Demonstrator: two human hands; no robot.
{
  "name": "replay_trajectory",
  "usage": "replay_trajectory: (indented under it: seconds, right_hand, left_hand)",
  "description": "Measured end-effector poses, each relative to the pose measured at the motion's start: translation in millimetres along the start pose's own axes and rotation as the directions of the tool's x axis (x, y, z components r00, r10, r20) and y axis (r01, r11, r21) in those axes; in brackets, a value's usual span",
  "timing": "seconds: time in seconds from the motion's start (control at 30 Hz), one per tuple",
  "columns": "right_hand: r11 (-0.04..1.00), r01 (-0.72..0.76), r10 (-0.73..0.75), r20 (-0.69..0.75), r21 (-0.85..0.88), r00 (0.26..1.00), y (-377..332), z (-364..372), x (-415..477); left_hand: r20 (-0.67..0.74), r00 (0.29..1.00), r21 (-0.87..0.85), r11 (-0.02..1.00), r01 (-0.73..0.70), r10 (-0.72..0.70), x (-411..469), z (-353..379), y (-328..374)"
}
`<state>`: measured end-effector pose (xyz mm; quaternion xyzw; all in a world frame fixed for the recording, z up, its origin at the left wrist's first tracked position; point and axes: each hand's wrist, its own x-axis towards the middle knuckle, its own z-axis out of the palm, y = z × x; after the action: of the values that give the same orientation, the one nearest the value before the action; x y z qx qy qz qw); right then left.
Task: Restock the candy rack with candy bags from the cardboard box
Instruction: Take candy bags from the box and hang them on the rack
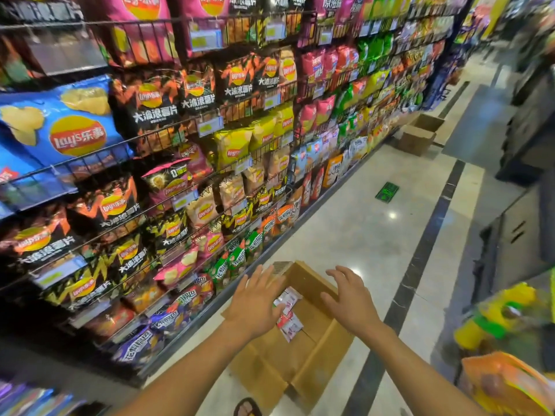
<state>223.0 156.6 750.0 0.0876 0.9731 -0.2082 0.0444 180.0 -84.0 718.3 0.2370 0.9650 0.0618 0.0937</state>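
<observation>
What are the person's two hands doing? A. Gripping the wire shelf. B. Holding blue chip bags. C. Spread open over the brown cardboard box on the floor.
C: the left hand and right hand are spread open, empty, above the open brown cardboard box with small white-and-red bags inside.

Supermarket snack aisle, shelves running off into the distance.

Wire racks (99, 163) are lining the left side in tier on tier, carrying packed rows of crisp bags (75, 130) in blue, black, yellow and pink, with price tags (210, 126) hanging from the front rails. A polished pale floor (360, 229) with a dark stripe (432, 229) is running alongside, a green sticker (386, 192) is lying on it, and an open cardboard box (327, 352) is sitting by the racks, with more boxes (417, 136) standing farther down.
</observation>
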Motion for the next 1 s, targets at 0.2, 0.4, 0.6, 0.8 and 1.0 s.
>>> replay_trajectory:
  seconds: [0.2,0.4,0.6,0.8,1.0]
  right_hand:
    - [0.999,-0.035,0.034,0.07,0.018,0.997,9,11,69]
    - [0.999,-0.029,0.024,0.131,0.034,0.991,31,49,130]
    - [1.0,0.025,-0.027,0.16,0.016,0.987,78,139,184]
    - [0.998,0.062,-0.06,0.189,-0.004,0.98,151,274,225]
    - [0.998,0.057,-0.057,0.221,0.01,0.974,225,413,252]
  left_hand:
    - [0.051,0.998,-0.007,1.0,-0.023,0.023,69,14,-24]
    - [0.094,0.996,-0.089,0.996,0.007,0.002,115,55,-37]
    - [0.11,0.994,-0.115,0.993,0.027,-0.014,165,152,-50]
    - [0.137,0.99,-0.127,0.991,0.046,-0.028,213,301,-67]
    - [0.18,0.984,-0.152,0.988,0.029,-0.001,244,440,-83]
